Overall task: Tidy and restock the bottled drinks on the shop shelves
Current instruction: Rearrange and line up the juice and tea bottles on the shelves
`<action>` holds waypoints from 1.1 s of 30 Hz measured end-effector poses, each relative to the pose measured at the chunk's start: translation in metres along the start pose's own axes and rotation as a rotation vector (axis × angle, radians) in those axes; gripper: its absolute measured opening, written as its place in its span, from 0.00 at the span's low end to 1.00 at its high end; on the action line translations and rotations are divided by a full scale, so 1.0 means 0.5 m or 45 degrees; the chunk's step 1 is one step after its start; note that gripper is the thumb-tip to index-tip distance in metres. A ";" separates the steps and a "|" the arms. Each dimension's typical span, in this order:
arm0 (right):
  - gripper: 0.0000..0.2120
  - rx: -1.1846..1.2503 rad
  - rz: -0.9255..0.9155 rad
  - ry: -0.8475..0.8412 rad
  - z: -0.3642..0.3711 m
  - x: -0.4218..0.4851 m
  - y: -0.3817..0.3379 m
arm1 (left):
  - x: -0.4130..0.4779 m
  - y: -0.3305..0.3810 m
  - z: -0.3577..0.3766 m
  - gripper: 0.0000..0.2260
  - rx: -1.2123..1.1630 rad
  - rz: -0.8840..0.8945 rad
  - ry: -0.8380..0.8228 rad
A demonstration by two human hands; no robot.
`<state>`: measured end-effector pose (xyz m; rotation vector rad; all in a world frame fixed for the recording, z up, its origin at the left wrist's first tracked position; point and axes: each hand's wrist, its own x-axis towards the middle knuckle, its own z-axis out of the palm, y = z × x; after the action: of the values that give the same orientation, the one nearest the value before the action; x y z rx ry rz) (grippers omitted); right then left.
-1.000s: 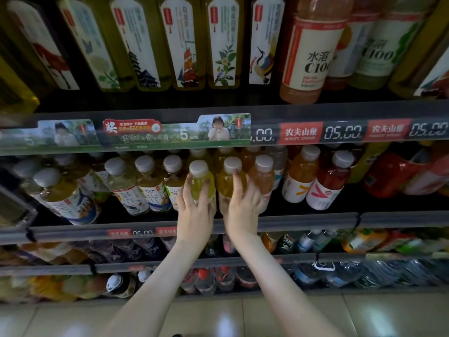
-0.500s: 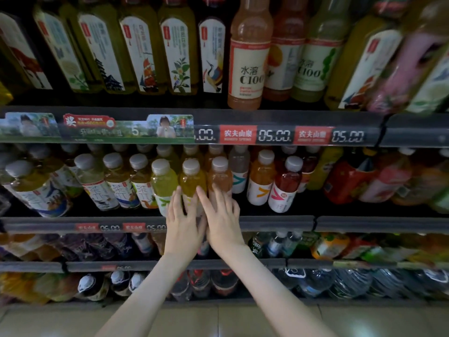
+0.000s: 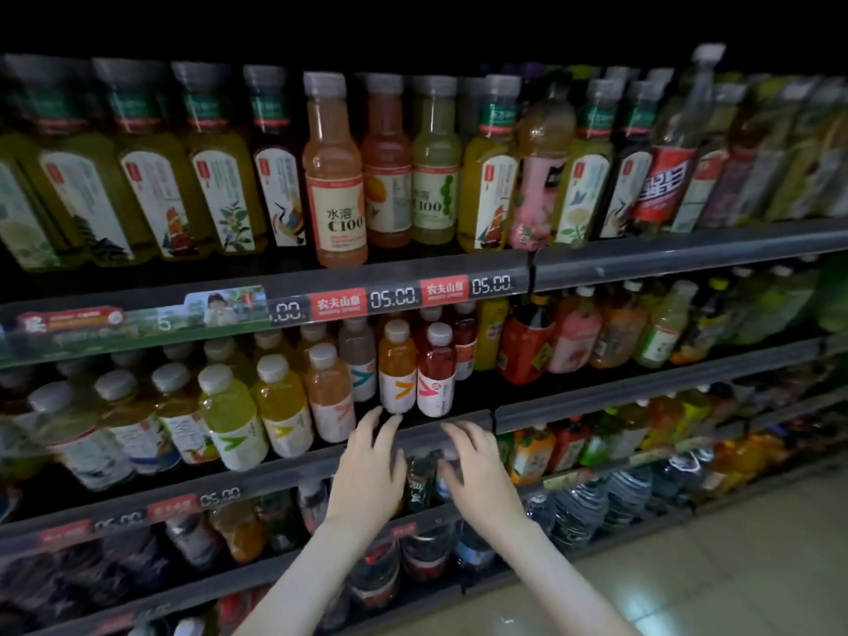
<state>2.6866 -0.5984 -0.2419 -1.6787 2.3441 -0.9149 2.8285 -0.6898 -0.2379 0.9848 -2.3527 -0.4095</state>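
Small white-capped drink bottles stand in rows on the middle shelf (image 3: 257,479): a green one (image 3: 231,417), a yellow one (image 3: 282,406), a pale orange one (image 3: 328,394), an orange one (image 3: 397,367) and a red one (image 3: 436,371). My left hand (image 3: 369,470) hovers below the orange bottle with fingers spread, fingertips near its base, holding nothing. My right hand (image 3: 475,465) is in front of the shelf rail below the red bottle, fingers apart and empty.
Tall tea and C100 juice bottles (image 3: 332,176) fill the upper shelf behind a rail with 05.00 price tags (image 3: 394,296). Mixed juice bottles (image 3: 573,332) stand to the right. Lower shelves hold dark bottles and water bottles (image 3: 578,507). Tiled floor (image 3: 734,566) lies at lower right.
Both hands have come off the yellow and pale orange bottles and shifted right, below the orange and red ones. My view has swung up and right, showing more shelf.
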 end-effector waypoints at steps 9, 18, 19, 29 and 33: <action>0.26 0.251 0.289 -0.024 -0.040 -0.038 0.094 | -0.018 0.055 0.052 0.25 0.055 -0.011 -0.203; 0.30 0.295 0.203 -0.142 -0.118 0.086 0.267 | 0.137 0.137 0.134 0.33 0.075 -0.229 -0.111; 0.30 0.278 0.163 -0.157 -0.132 0.103 0.299 | 0.161 0.147 0.147 0.34 0.094 -0.269 -0.064; 0.38 0.155 -0.038 -0.243 -0.263 0.284 0.466 | 0.265 0.256 0.234 0.36 0.190 -0.704 0.011; 0.43 0.069 -0.139 -0.258 -0.266 0.370 0.441 | 0.264 0.310 0.269 0.35 0.248 -0.623 -0.068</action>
<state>2.3785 -0.6650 -0.2061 -1.7998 2.0983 -0.7767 2.5860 -0.6707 -0.2242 1.6701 -2.2103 -0.3946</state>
